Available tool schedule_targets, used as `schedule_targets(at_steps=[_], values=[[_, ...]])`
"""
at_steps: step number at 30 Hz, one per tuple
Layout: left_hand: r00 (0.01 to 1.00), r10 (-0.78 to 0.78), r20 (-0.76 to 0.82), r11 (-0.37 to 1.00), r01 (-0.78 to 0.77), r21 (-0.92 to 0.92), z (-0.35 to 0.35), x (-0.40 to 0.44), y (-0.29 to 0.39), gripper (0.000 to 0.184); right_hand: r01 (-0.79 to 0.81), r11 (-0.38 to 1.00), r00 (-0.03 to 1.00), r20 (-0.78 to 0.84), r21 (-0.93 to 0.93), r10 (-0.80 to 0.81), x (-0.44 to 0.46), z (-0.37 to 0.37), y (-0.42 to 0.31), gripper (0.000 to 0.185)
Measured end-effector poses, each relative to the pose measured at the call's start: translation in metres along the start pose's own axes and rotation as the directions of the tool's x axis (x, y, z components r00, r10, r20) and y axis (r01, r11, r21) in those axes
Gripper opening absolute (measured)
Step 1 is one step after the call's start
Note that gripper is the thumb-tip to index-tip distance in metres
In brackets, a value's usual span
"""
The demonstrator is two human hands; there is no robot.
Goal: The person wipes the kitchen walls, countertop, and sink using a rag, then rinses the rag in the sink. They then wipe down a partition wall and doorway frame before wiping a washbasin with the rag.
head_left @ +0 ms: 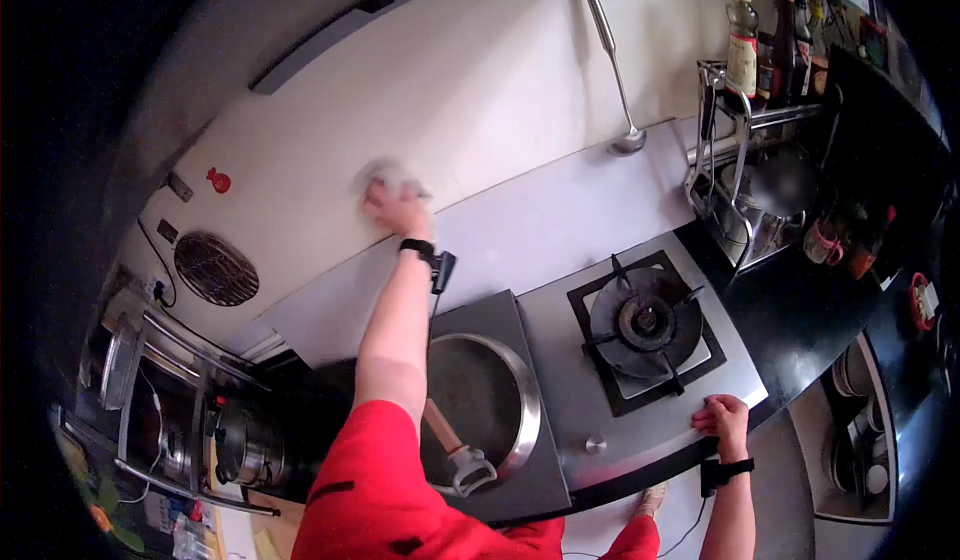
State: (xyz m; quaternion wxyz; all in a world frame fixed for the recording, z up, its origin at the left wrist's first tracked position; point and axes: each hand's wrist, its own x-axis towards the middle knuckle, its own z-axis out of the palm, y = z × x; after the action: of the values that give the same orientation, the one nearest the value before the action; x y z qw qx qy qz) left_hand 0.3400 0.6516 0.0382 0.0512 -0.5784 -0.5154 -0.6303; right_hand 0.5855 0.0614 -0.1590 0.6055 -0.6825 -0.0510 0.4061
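My left hand (398,208) is stretched out to the white wall (480,90) above the stove, pressing a greyish cloth (385,175) against it; hand and cloth are blurred by motion. Below that arm, a large pan (480,410) with a wooden handle sits on the left side of the stove. My right hand (722,418) rests at the front right corner of the steel stove top (560,360), its fingers curled in. Whether anything is between those fingers is hidden. The black burner (645,322) lies up and left of it.
A ladle (628,142) hangs on the wall. At the right stands a metal rack (745,160) with bottles (742,40), and below it an open drawer (850,440) of dishes. A pot (250,445) and another rack (130,360) are at the left.
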Motion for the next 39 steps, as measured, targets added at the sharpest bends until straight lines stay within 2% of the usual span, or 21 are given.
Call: schedule_targets(at_steps=[4, 6, 8, 12, 14, 15, 20, 21, 22, 23, 24, 25, 26, 27, 28, 31, 32, 34, 36, 38, 39], values=[[0.915, 0.267, 0.302, 0.954, -0.295, 0.053, 0.002, -0.062, 0.1, 0.054, 0.016, 0.998, 1.0, 0.009, -0.054, -0.016, 0.001, -0.003, 0.001, 0.018], [0.811, 0.388, 0.437, 0.909, -0.414, -0.038, 0.024, -0.085, 0.119, 0.048, -0.009, 1.0, 1.0, -0.013, -0.019, 0.008, -0.005, 0.001, -0.006, 0.017], [0.729, 0.483, 0.485, 0.852, -0.519, -0.069, 0.034, -0.109, 0.147, 0.042, -0.006, 1.0, 1.0, 0.004, -0.003, 0.006, -0.004, 0.0, -0.005, 0.017], [0.671, 0.533, 0.515, 0.829, -0.536, -0.16, 0.037, -0.13, 0.186, 0.035, 0.017, 1.0, 1.0, 0.003, -0.009, -0.017, -0.004, -0.001, 0.0, 0.017], [0.431, 0.71, 0.556, 0.642, -0.721, -0.261, 0.044, -0.125, 0.186, 0.037, 0.021, 1.0, 1.0, 0.009, 0.002, -0.021, -0.004, 0.0, -0.001, 0.017], [0.419, 0.724, 0.548, 0.608, -0.762, -0.222, 0.046, -0.117, 0.184, 0.027, 0.03, 1.0, 0.999, 0.018, 0.001, -0.03, -0.004, -0.002, 0.0, 0.017], [0.476, 0.789, 0.389, 0.567, -0.808, -0.161, 0.024, -0.046, 0.144, 0.015, 0.044, 0.999, 0.999, 0.002, -0.007, -0.044, -0.002, -0.003, 0.005, 0.017], [0.678, 0.626, 0.384, 0.778, -0.577, -0.249, 0.011, -0.031, 0.141, 0.018, 0.089, 0.996, 0.996, 0.007, -0.015, -0.088, 0.002, -0.006, 0.012, 0.017], [0.549, 0.753, 0.363, 0.6, -0.799, -0.033, -0.005, -0.004, 0.125, 0.023, 0.073, 0.997, 0.997, -0.01, 0.019, -0.073, 0.002, -0.004, 0.013, 0.017], [0.769, 0.581, 0.267, 0.806, -0.59, -0.055, -0.002, 0.018, 0.105, 0.03, 0.062, 0.998, 0.998, -0.001, 0.022, -0.062, 0.0, -0.003, 0.008, 0.017], [0.696, 0.685, 0.213, 0.663, -0.718, 0.213, -0.014, 0.05, 0.087, 0.037, 0.05, 0.998, 0.999, 0.007, 0.023, -0.051, -0.001, -0.002, 0.005, 0.017], [0.68, 0.706, 0.2, 0.623, -0.73, 0.283, -0.029, 0.08, 0.074, 0.046, 0.069, 0.998, 0.998, -0.002, -0.012, -0.069, 0.004, -0.004, 0.013, 0.017], [0.813, 0.578, 0.073, 0.77, -0.573, 0.282, -0.033, 0.105, 0.062, 0.05, 0.078, 0.997, 0.997, 0.002, 0.0, -0.078, 0.006, -0.004, 0.015, 0.017], [0.945, 0.327, 0.005, 0.918, -0.318, 0.238, -0.045, 0.126, 0.067, 0.054, 0.065, 0.998, 0.998, 0.009, 0.014, -0.065, 0.008, -0.004, 0.016, 0.016], [0.997, 0.047, -0.063, 0.984, -0.036, 0.173, -0.057, 0.148, 0.071, 0.058, 0.048, 0.999, 0.999, 0.016, 0.025, -0.049, 0.008, -0.005, 0.018, 0.016], [0.976, -0.126, -0.175, 0.984, 0.145, 0.099, -0.042, 0.197, 0.047, 0.066, 0.07, 0.996, 0.997, 0.023, 0.056, -0.072, 0.007, -0.005, 0.019, 0.015], [0.993, -0.093, -0.076, 0.993, 0.098, 0.061, -0.039, 0.195, 0.068, 0.067, 0.072, 0.996, 0.997, 0.029, 0.055, -0.074, 0.007, -0.005, 0.018, 0.015], [0.993, 0.109, -0.047, 0.982, -0.1, 0.161, -0.027, 0.18, 0.111, 0.066, 0.1, 0.994, 0.993, 0.051, 0.052, -0.103, 0.015, -0.009, 0.031, 0.014], [0.935, 0.355, -0.021, 0.803, -0.293, 0.52, -0.003, 0.142, 0.171, 0.06, 0.133, 0.99, 0.989, 0.063, 0.041, -0.135, 0.024, -0.012, 0.045, 0.014], [0.839, 0.544, 0.018, 0.764, -0.504, 0.402, 0.027, 0.104, 0.22, 0.057, 0.147, 0.989, 0.987, 0.06, 0.016, -0.147, 0.027, -0.014, 0.052, 0.013], [0.702, 0.712, -0.016, 0.646, -0.645, 0.408, 0.049, 0.091, 0.229, 0.055, 0.081, 0.993, 0.995, 0.059, 0.089, -0.086, 0.013, -0.008, 0.029, 0.013]])
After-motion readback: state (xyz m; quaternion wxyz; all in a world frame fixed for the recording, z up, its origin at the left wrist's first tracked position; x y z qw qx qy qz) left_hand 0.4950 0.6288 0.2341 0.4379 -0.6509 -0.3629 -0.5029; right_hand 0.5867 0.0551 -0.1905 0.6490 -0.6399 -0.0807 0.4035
